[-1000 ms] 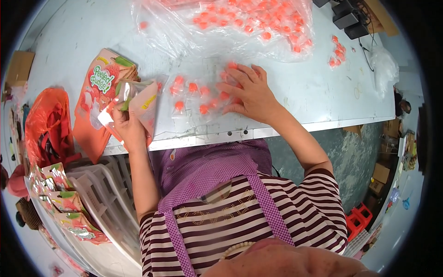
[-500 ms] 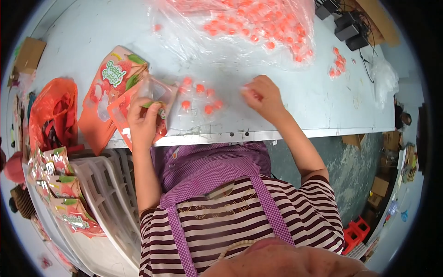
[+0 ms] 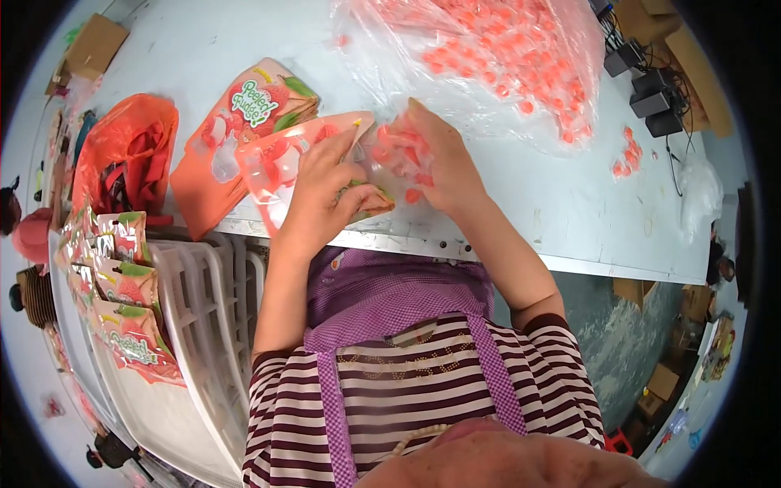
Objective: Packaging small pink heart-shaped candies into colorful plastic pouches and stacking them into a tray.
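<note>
My left hand (image 3: 321, 191) gripped one glossy pink printed plastic pouch (image 3: 281, 167) at the table's near edge. My right hand (image 3: 435, 167) closed on a cluster of small pink wrapped candies (image 3: 399, 154), uncountable, at its mouth. Beyond lay one clear candy-filled bag (image 3: 496, 57).

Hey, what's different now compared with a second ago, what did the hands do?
The right hand left the loose pink candies on the table, gathered a handful and brought it left to the pouch. The left hand kept its grip on the pouch. The stack of pouches and big candy bag stayed put.
</note>
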Demonstrator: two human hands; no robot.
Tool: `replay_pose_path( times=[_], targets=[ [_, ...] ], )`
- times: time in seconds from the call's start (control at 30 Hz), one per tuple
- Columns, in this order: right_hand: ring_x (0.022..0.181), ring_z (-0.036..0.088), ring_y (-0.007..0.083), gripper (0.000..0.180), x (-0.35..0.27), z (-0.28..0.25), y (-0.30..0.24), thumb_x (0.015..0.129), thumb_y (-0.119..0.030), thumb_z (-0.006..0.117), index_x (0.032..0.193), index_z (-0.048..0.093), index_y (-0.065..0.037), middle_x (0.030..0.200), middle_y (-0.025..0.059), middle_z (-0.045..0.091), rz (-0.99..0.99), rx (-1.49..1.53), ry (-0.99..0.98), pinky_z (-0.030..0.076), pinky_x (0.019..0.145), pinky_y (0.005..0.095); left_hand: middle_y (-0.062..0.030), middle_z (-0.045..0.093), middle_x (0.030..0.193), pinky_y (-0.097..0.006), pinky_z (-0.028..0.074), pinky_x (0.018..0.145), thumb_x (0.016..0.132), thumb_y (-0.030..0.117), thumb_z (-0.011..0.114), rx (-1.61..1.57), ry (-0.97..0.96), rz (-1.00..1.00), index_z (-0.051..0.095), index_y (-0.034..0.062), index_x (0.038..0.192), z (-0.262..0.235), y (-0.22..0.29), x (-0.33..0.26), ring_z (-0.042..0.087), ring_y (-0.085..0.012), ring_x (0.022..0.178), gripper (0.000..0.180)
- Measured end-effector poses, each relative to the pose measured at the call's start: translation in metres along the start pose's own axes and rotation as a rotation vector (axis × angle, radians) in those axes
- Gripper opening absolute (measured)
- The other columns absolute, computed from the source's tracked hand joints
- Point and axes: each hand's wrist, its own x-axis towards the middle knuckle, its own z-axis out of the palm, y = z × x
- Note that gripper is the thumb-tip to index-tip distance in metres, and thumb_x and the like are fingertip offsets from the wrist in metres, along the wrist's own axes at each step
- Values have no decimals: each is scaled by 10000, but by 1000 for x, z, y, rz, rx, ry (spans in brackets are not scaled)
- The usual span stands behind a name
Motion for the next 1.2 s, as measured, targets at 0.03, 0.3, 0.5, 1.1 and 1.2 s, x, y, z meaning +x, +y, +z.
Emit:
replay_pose_path(
  times=[0.03, 0.3, 0.5, 1.1, 1.2],
  targets=[
    [772, 564, 100, 322, 5, 0, 5, 919, -359, 532, 910, 590, -42, 863, 31, 604, -97, -194, -15, 443, 641, 255, -180, 529, 1256, -408, 366, 947, 696, 98, 713, -54, 16, -1, 610, 53, 832, 1, -1, 1, 489, -350, 1139, 177],
    [760, 508, 57, 189, 14, 4, 29, 912, -199, 538, 899, 582, -16, 857, 16, 576, -471, -691, 115, 428, 681, 231, -172, 527, 1276, -404, 369, 961, 711, 50, 692, -75, 97, -77, 589, 48, 843, 8, 0, 3, 503, -335, 1136, 167],
    [776, 495, 84, 101, 13, 9, 32, 870, -120, 577, 914, 566, -30, 875, 16, 538, -483, -621, 127, 421, 690, 245, -166, 520, 1280, -412, 349, 973, 716, 54, 688, -80, 77, -82, 595, 61, 850, 9, -1, 6, 494, -333, 1142, 164],
    [1000, 531, 151, 257, 11, 23, 20, 966, -182, 410, 1147, 533, -48, 1089, 81, 560, -563, -764, 110, 413, 894, 290, -189, 511, 1259, -414, 335, 993, 694, 54, 687, -91, 82, -76, 626, 76, 846, 15, -4, 6, 463, -355, 1176, 165],
    [1061, 534, 184, 342, 4, 19, 21, 971, -238, 394, 1205, 517, -22, 1158, 104, 562, -561, -720, -33, 400, 930, 305, -198, 515, 1263, -399, 377, 963, 717, 21, 673, -312, 183, -178, 621, 65, 851, 14, -9, 5, 481, -341, 1177, 151]
  ],
)
